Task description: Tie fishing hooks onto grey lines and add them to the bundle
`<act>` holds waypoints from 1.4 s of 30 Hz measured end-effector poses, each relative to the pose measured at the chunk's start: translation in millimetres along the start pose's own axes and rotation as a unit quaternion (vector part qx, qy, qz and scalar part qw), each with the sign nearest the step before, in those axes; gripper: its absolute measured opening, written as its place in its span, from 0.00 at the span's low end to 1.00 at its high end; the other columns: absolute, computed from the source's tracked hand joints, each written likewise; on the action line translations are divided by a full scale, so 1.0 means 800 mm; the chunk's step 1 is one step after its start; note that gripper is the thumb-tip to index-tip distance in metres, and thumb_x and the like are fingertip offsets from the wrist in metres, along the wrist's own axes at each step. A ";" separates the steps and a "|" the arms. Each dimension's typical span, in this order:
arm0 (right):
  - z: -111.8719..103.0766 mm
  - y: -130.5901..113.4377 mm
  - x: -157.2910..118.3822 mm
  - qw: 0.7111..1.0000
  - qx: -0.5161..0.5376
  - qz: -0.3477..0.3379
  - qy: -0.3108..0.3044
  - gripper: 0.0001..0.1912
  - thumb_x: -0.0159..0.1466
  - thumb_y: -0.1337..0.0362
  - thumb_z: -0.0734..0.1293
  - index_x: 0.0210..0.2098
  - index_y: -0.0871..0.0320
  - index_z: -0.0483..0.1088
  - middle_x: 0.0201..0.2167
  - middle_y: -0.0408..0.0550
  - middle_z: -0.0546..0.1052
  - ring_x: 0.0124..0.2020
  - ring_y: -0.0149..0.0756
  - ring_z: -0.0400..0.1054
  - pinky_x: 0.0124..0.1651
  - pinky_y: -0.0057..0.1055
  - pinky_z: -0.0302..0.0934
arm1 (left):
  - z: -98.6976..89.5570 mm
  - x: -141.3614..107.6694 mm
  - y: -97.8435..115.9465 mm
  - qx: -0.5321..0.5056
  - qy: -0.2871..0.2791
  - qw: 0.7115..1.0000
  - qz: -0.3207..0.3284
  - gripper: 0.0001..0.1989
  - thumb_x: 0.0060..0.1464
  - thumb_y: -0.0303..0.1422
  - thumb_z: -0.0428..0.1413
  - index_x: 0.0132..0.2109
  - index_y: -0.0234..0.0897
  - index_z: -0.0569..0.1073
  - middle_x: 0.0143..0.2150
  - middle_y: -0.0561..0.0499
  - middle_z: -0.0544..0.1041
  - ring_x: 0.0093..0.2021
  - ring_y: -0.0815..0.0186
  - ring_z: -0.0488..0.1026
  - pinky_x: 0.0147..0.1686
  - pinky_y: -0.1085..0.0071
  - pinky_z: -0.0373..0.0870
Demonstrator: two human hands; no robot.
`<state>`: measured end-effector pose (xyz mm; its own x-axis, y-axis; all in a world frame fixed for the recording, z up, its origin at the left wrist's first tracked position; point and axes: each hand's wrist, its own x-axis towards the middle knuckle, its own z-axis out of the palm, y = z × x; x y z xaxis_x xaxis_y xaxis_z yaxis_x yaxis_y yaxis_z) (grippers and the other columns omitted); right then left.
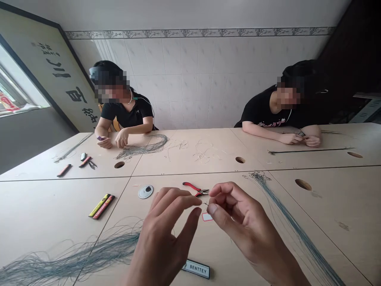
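Observation:
My left hand (168, 228) and my right hand (245, 222) face each other over the table, fingers bent into pinches. Between their fingertips is a thin strand (205, 204) with a small dark bit on it, too fine to identify. Just beyond the fingers lie red-handled pliers (192, 185), partly covered by my right hand. A small white label with a red rim (206, 217) is below the fingertips. Under my left wrist, a box marked BENTTEY (199, 269) is partly hidden. Loose blue-green strands (74, 258) spread to the left; a straighter bundle of strands (291, 216) runs along the right.
A round disc (145, 192) and yellow and red slim packs (101, 206) lie left of my hands. Across the table (214, 159), two people handle small things near more strands. Round holes, such as one at right (303, 184), pierce the tabletop.

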<state>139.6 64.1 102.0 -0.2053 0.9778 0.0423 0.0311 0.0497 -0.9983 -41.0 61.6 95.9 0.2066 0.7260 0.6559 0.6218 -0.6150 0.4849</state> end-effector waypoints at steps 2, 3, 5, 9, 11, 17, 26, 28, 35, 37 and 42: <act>0.000 -0.004 0.000 1.000 0.009 0.018 -0.007 0.11 0.69 0.53 0.69 0.44 0.52 0.71 0.35 0.44 0.73 0.39 0.37 0.69 0.42 0.32 0.66 | 0.001 -0.001 0.000 -0.005 -0.003 1.000 0.005 0.08 0.64 0.27 0.57 0.46 0.47 0.75 0.40 0.49 0.80 0.41 0.57 0.77 0.38 0.59 0.77; 0.000 -0.004 0.001 0.999 0.013 0.026 -0.012 0.12 0.69 0.52 0.69 0.44 0.53 0.71 0.35 0.44 0.74 0.39 0.37 0.69 0.43 0.33 0.66 | 0.002 -0.001 0.001 -0.010 -0.005 1.000 0.005 0.08 0.64 0.27 0.57 0.45 0.47 0.75 0.40 0.49 0.80 0.41 0.58 0.77 0.38 0.60 0.77; -0.002 -0.002 0.002 0.999 0.019 0.032 -0.033 0.12 0.69 0.51 0.69 0.44 0.53 0.71 0.35 0.44 0.74 0.39 0.37 0.69 0.44 0.33 0.65 | 0.004 -0.001 0.001 -0.025 -0.008 1.000 -0.003 0.08 0.64 0.26 0.57 0.43 0.47 0.74 0.39 0.50 0.80 0.40 0.60 0.77 0.37 0.62 0.76; -0.007 0.006 0.002 0.998 0.019 0.015 -0.060 0.14 0.73 0.49 0.64 0.49 0.51 0.72 0.37 0.44 0.76 0.38 0.35 0.69 0.42 0.32 0.65 | 0.011 -0.001 0.004 -0.108 0.017 0.987 -0.116 0.05 0.64 0.31 0.57 0.38 0.46 0.76 0.34 0.53 0.78 0.36 0.63 0.75 0.35 0.66 0.75; -0.007 0.007 0.000 0.999 0.011 0.000 -0.050 0.14 0.73 0.50 0.64 0.51 0.49 0.72 0.40 0.44 0.76 0.39 0.35 0.69 0.43 0.31 0.65 | 0.015 0.000 0.005 -0.192 0.015 0.959 -0.209 0.06 0.65 0.36 0.58 0.37 0.45 0.77 0.32 0.53 0.78 0.34 0.64 0.75 0.34 0.68 0.75; -0.002 0.003 0.000 0.999 -0.009 -0.016 -0.029 0.12 0.72 0.50 0.65 0.46 0.50 0.73 0.38 0.43 0.77 0.42 0.36 0.70 0.46 0.32 0.65 | 0.025 0.002 0.007 -0.363 -0.029 0.867 -0.339 0.13 0.60 0.45 0.62 0.38 0.41 0.80 0.37 0.49 0.81 0.39 0.62 0.76 0.41 0.69 0.75; -0.003 0.005 0.002 0.997 -0.075 -0.028 -0.012 0.11 0.74 0.53 0.63 0.40 0.51 0.71 0.35 0.40 0.74 0.37 0.34 0.67 0.40 0.30 0.61 | 0.023 0.003 0.011 -0.370 -0.054 0.860 -0.347 0.14 0.57 0.47 0.64 0.37 0.39 0.81 0.32 0.49 0.78 0.36 0.63 0.74 0.38 0.69 0.72; -0.004 0.002 0.002 0.996 -0.089 -0.025 -0.009 0.11 0.74 0.54 0.63 0.39 0.52 0.70 0.33 0.39 0.73 0.35 0.33 0.65 0.36 0.30 0.59 | 0.023 0.003 0.013 -0.370 -0.063 0.859 -0.348 0.15 0.58 0.46 0.63 0.37 0.39 0.80 0.32 0.49 0.78 0.37 0.63 0.74 0.39 0.69 0.72; -0.006 0.002 0.002 0.997 -0.079 -0.008 -0.018 0.12 0.74 0.56 0.62 0.36 0.53 0.69 0.30 0.38 0.71 0.31 0.30 0.63 0.32 0.28 0.57 | 0.016 0.005 0.017 -0.369 -0.088 0.851 -0.362 0.12 0.61 0.43 0.61 0.40 0.39 0.78 0.38 0.49 0.79 0.40 0.64 0.74 0.42 0.70 0.71; -0.007 0.004 0.002 0.997 -0.074 -0.007 -0.024 0.12 0.74 0.55 0.63 0.37 0.53 0.69 0.31 0.38 0.71 0.31 0.30 0.62 0.31 0.27 0.57 | 0.014 0.006 0.016 -0.357 -0.070 0.859 -0.361 0.12 0.62 0.43 0.61 0.42 0.40 0.78 0.38 0.50 0.79 0.40 0.65 0.74 0.41 0.71 0.71; -0.007 0.007 0.001 0.996 -0.081 0.006 -0.044 0.13 0.74 0.54 0.64 0.36 0.54 0.71 0.29 0.37 0.70 0.29 0.29 0.60 0.31 0.27 0.56 | 0.013 0.008 0.014 -0.352 -0.078 0.862 -0.355 0.11 0.62 0.43 0.61 0.39 0.40 0.78 0.36 0.52 0.78 0.38 0.67 0.73 0.38 0.74 0.69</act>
<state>145.1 66.6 96.9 -0.2888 0.9572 0.0198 0.1898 0.0775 -0.9788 -24.9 62.5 99.2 0.0955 0.9954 -0.0109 0.0308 0.0080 0.9995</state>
